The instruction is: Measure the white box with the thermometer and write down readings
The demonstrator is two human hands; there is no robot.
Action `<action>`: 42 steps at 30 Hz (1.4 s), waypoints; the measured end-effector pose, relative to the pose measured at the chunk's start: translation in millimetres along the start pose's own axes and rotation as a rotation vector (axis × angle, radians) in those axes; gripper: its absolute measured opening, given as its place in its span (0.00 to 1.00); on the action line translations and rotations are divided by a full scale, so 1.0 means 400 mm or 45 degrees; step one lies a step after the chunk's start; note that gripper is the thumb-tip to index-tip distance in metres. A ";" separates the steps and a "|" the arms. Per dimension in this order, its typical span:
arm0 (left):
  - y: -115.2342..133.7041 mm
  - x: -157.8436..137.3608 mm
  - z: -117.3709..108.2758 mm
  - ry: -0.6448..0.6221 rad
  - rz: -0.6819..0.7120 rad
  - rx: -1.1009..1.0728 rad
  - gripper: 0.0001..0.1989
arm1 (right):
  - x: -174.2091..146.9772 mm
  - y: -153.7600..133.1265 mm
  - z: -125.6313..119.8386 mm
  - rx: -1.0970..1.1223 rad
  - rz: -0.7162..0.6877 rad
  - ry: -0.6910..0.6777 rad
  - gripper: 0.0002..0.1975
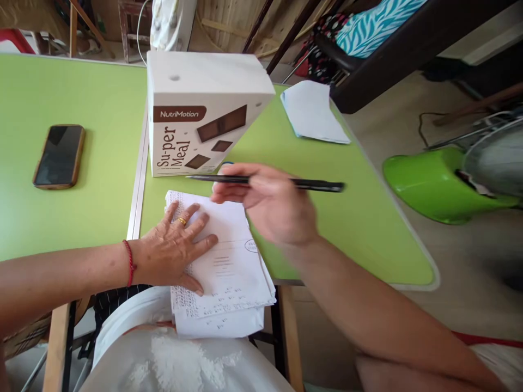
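My left hand (180, 245) lies flat with fingers spread on a stack of white papers (232, 261), pressing its left part. Handwriting runs along the left and lower edges of the top sheet, and an oval stamp shows at its right side. Above the upper right of the stack, my right hand (273, 201) is closed around a black pen (321, 185). The pen is held almost level, its tip pointing left, clear of the paper. Just beyond the papers stands a white box (212, 130) printed with brown pictures and lettering.
On the green table (102, 212) at the left lies a phone (59, 157) in a brown case. A folded white paper (314, 113) rests near the far right edge. Beyond that edge a bright green plastic stool or tub (425, 182) stands on the floor.
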State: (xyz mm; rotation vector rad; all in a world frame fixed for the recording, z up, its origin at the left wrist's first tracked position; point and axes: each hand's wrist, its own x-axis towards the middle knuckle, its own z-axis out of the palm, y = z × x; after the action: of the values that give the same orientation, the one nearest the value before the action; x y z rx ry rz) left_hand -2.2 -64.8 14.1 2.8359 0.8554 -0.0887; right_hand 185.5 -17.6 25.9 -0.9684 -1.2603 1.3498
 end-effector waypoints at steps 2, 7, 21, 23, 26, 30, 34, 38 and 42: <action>0.005 0.005 -0.003 -0.015 -0.025 0.030 0.47 | 0.028 0.038 0.038 -0.037 0.000 -0.035 0.04; -0.001 0.007 0.013 0.073 0.007 0.050 0.54 | 0.047 0.114 0.046 -0.189 -0.126 0.095 0.04; 0.004 0.003 0.012 0.115 -0.203 0.233 0.43 | 0.016 0.141 0.036 -0.430 -0.290 0.170 0.03; 0.012 0.003 0.011 0.117 -0.204 0.272 0.44 | 0.010 0.129 0.042 -0.531 -0.359 0.192 0.04; 0.019 0.003 0.014 0.130 -0.187 0.303 0.47 | 0.005 0.119 0.047 -0.685 -0.432 0.229 0.04; 0.018 0.003 0.017 0.150 -0.162 0.355 0.46 | 0.010 0.129 0.043 -0.774 -0.485 0.176 0.06; 0.018 0.001 0.020 0.181 -0.145 0.370 0.46 | 0.012 0.139 0.039 -0.814 -0.515 0.121 0.05; 0.021 0.001 0.021 0.175 -0.151 0.380 0.45 | 0.012 0.137 0.039 -0.857 -0.499 0.110 0.06; 0.023 0.001 0.021 0.172 -0.153 0.388 0.45 | 0.013 0.137 0.042 -0.814 -0.508 0.101 0.06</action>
State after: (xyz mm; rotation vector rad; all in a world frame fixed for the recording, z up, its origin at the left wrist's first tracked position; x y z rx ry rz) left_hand 3.1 -73.6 7.0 3.0978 1.1292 -0.0467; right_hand 160.3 -12.4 -25.7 -1.1019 -1.7578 0.5944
